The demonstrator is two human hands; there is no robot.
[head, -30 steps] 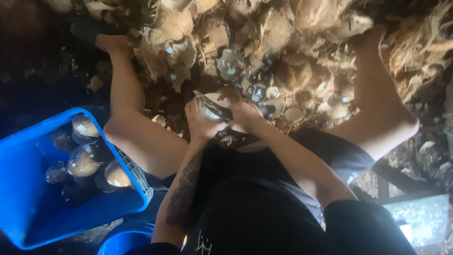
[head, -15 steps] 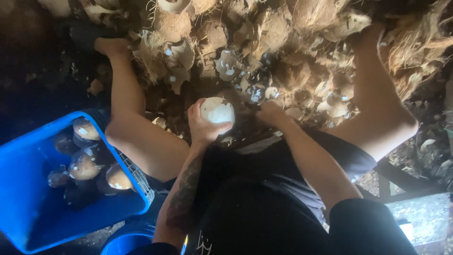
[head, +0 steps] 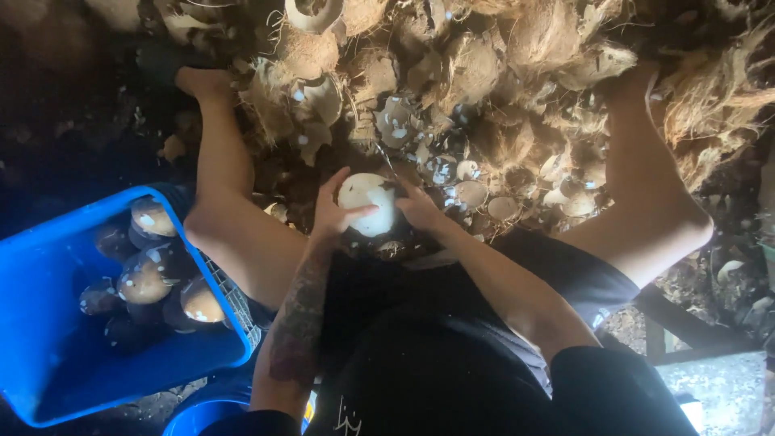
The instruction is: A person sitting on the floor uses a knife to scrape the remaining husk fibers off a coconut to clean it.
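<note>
A round, white peeled coconut (head: 367, 202) sits in front of my lap, between my knees. My left hand (head: 333, 211) grips its left side, thumb across the front. My right hand (head: 421, 208) presses against its right side and holds a knife, whose thin blade (head: 388, 164) sticks up past the coconut. A dark bowl-like shape under the coconut is mostly hidden.
A big pile of brown coconut husks and shell pieces (head: 468, 73) fills the ground ahead. A blue crate (head: 56, 371) at my left holds several peeled coconuts (head: 145, 274). A blue bucket rim (head: 202, 413) shows below it. My bare legs spread to both sides.
A second ago both hands worked the blade over the coconut. My left hand then lifted and turned it, showing its white side, and my right hand has come back against it.
</note>
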